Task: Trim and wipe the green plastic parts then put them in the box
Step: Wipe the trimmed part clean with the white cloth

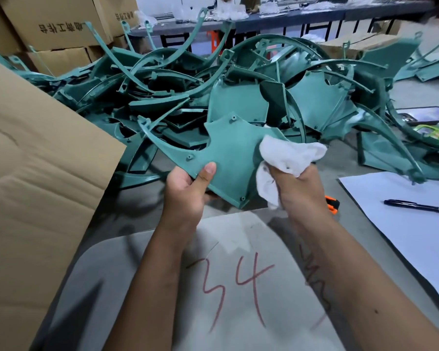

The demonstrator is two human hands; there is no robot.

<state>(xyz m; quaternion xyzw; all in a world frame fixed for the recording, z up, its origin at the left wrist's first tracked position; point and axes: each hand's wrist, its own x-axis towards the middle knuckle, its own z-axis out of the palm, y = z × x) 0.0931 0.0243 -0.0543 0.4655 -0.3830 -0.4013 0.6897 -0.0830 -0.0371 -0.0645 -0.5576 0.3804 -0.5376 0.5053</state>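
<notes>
Both hands (188,188) on green part (228,153), cardboard box (36,173) contents unseen.

My forearms are bare, no sleeves, no gloves or rings. My left hand (185,188) shows a short thumbnail; my right forearm (340,262) has one small dark mole.
</notes>
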